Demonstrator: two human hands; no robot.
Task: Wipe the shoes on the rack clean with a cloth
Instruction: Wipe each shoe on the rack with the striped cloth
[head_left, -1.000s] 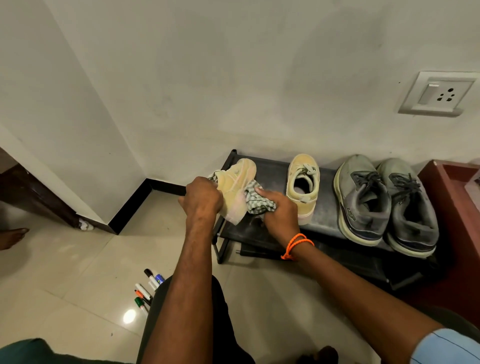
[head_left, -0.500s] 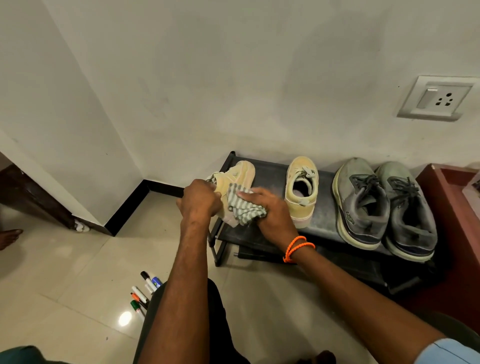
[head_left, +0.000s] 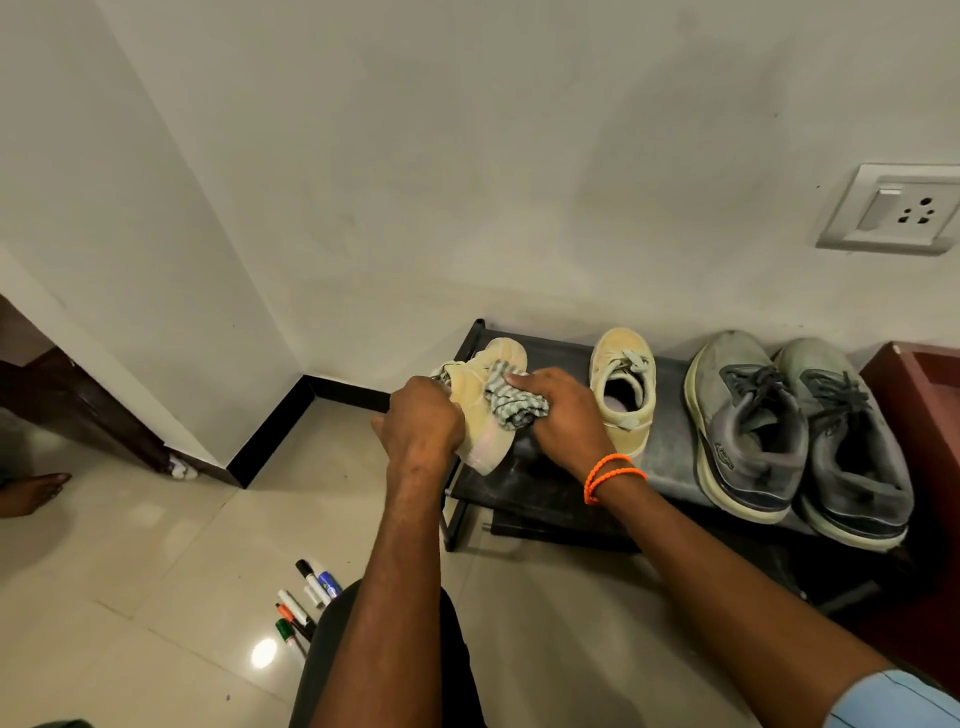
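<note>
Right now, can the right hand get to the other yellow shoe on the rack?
Probably yes: the yellow shoe stands just beside the right hand with nothing between, but that hand grips the cloth.

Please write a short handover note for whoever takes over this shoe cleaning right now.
Left hand grips the pale yellow sneaker, lifted over the left end of the black shoe rack.
Right hand presses the striped green-and-white cloth against that sneaker's side.
Its matching yellow sneaker and the pair of grey running shoes stand on the rack's top shelf.
Done: wiping of the held sneaker under way.
Left: finish it, put it back, wipe the other three.
</note>
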